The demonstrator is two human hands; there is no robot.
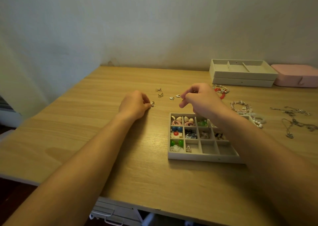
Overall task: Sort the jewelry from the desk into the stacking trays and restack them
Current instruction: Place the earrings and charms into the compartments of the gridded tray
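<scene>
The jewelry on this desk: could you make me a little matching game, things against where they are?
Things:
1. small gold earring
2. green beads
3. silver necklaces
4. pink box

Places:
A. loose on the desk, far right
B. at the left hand's fingertips
C. beside the stacked trays
D. in the compartment tray

Pairs: 1-B, 2-D, 3-A, 4-C

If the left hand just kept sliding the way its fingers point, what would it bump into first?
The left hand points right across the desk, already pinching a small gold earring. Beyond that, the first things look like the two white heart earrings, then the right hand, though depth is hard to judge.
</scene>
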